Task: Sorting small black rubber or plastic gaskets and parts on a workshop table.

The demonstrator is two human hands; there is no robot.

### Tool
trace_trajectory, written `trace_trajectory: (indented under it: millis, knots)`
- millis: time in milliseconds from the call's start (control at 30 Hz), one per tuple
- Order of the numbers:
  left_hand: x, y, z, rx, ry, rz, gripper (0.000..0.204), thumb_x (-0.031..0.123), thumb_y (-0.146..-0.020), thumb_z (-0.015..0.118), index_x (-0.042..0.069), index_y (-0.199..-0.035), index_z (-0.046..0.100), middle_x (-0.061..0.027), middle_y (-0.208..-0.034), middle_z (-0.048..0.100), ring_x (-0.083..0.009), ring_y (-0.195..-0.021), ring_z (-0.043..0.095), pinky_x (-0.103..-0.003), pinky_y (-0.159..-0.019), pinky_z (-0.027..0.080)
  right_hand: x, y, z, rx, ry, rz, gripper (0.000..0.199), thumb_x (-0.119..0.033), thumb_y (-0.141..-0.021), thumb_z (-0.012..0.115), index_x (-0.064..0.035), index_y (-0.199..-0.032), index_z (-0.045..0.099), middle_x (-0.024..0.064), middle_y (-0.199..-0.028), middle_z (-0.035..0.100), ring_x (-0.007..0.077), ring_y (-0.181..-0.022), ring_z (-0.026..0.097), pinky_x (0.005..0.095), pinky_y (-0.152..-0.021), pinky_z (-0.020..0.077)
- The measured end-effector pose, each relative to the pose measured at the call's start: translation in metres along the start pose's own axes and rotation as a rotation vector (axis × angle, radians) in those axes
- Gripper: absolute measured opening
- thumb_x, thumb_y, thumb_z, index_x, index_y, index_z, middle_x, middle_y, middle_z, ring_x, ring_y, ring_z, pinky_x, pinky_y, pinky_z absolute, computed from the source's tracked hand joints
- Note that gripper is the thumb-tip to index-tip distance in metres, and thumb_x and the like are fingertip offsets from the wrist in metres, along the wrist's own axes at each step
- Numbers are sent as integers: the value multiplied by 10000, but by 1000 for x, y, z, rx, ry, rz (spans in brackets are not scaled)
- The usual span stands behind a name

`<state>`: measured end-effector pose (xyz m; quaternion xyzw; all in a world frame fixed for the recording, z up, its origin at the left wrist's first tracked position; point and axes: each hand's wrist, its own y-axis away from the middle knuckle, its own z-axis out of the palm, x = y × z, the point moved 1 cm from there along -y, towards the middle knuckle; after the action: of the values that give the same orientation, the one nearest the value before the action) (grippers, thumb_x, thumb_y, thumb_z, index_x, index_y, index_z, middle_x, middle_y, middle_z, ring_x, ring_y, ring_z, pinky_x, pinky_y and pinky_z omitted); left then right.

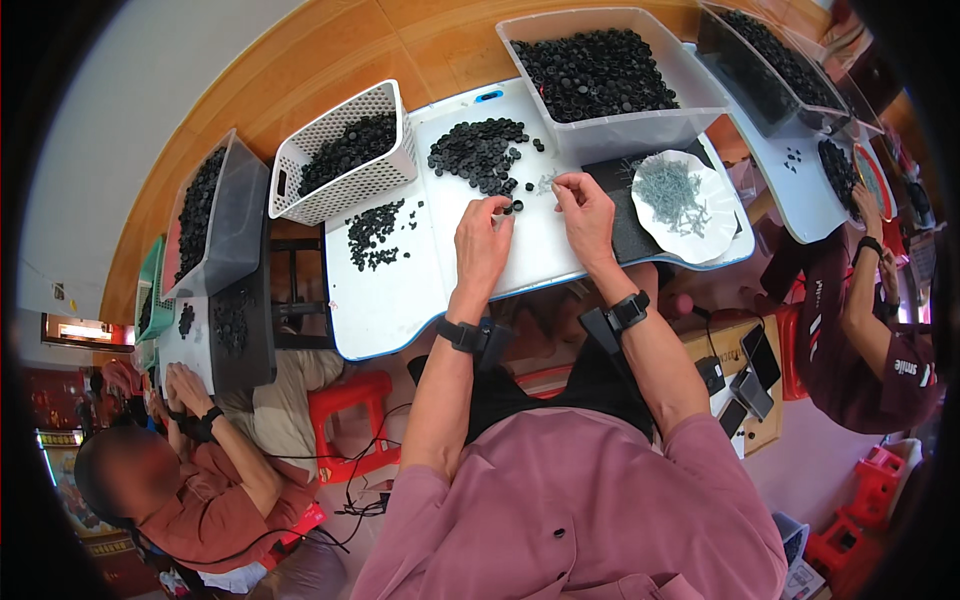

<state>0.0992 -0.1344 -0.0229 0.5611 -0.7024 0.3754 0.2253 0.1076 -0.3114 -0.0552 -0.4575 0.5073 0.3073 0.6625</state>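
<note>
My left hand is closed in a pinch at the near edge of a heap of small black round caps, with a black cap at its fingertips. To its right, my right hand has thumb and forefinger pressed together. Whatever lies between them is too small to make out. A few thin silvery screws lie on the white table by those fingertips. Further right, a white scalloped plate carries a pile of similar screws. Smaller black pieces are scattered at the table's left.
Behind the heap stand a white perforated basket and a clear plastic bin, both full of black parts. A black mat lies under the plate. Co-workers sit at tables left and right. A red stool stands lower left.
</note>
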Motion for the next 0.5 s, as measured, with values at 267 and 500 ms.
trace_trajectory:
  millis: [267,500]
  knots:
    - [16,-39,12,44,-331,232,269,177,-829,806,101,-1084,768,-88,-1120,631,-277,-1138,579,-430,-919,436,-6,1,-1,-8,55,6,80,-53,-939,707,-3,-1000,720,43,-823,721,85,-644,643,259,-594,524]
    - [10,-47,21,-31,-485,294,308,233,-817,821,113,-1099,785,-100,-1243,680,-298,-1207,599,-454,-965,454,-8,3,0,-5,33,9,82,-47,-930,713,0,-996,720,47,-809,712,88,-630,631,265,-587,519]
